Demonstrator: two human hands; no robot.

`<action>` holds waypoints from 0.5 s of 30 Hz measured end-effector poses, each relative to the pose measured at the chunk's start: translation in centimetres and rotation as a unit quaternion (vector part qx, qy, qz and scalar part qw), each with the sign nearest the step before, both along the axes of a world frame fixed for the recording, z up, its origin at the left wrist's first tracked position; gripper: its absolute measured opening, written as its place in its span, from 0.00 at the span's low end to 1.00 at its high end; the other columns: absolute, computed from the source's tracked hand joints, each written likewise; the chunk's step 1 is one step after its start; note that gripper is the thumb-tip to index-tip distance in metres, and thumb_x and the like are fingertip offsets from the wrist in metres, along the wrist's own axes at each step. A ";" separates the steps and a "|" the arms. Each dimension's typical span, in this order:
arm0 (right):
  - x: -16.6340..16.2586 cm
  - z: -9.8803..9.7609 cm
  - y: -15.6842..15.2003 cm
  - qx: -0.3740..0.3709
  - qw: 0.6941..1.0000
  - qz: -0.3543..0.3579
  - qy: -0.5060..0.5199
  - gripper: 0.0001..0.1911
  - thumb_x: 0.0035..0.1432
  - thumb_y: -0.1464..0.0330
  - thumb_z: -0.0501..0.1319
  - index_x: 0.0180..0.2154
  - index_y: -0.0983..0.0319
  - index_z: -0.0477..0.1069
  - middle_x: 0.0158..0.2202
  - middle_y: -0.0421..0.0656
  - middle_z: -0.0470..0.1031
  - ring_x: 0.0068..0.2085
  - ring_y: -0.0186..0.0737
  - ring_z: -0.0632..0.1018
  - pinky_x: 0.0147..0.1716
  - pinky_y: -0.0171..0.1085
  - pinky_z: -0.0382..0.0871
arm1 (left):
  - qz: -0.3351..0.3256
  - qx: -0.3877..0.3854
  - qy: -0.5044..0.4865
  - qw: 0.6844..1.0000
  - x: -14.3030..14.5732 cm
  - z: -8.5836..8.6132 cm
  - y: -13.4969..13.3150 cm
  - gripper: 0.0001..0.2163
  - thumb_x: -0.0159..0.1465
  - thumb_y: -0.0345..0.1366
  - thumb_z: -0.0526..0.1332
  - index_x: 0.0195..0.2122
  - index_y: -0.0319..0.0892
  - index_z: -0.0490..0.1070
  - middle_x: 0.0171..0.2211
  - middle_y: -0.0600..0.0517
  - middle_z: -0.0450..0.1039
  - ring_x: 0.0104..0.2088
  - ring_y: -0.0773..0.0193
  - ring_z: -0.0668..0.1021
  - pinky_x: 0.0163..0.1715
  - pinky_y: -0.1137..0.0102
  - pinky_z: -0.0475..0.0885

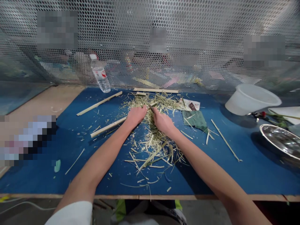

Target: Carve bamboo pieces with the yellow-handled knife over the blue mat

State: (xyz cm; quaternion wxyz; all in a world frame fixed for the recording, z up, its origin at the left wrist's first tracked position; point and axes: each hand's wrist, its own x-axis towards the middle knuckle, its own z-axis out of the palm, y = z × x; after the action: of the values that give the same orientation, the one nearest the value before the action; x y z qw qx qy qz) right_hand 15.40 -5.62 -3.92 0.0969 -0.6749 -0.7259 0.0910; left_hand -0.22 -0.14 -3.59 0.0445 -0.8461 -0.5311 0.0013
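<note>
My left hand (136,116) is closed around a pale split bamboo strip (108,127), whose long end sticks out down and to the left, just above the table. Close beside it, my right hand (163,122) grips a knife; only a short dark piece of the blade (151,107) shows, and the handle is hidden in the fist. Both hands meet over a heap of thin bamboo shavings (156,140) spread from the back of the blue table covering (112,175) toward its front edge. The strip's far end is hidden by my fingers.
A water bottle (101,75) stands at the back left near a loose bamboo strip (99,103). Another strip (156,90) lies against the perforated metal screen (117,37). On the right are a green cloth (195,120), a white plastic tub (248,101) and a steel bowl (281,142).
</note>
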 end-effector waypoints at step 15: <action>3.2 -2.1 0.5 0.091 0.882 -0.004 0.463 0.25 0.67 0.49 0.48 0.51 0.59 0.69 0.24 0.37 0.69 0.21 0.35 0.70 0.23 0.35 0.66 | 0.044 -0.016 -0.093 0.995 0.1 0.4 -0.1 0.22 0.72 0.47 0.41 0.57 0.38 0.61 0.41 0.39 0.79 0.41 0.46 0.81 0.38 0.58 0.72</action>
State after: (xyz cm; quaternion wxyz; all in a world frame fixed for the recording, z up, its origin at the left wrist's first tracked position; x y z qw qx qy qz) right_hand 18.60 -5.16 -6.02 0.4835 -0.5472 -0.6003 0.3261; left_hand -0.07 -0.20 -3.21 -0.0188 -0.8189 -0.5696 -0.0674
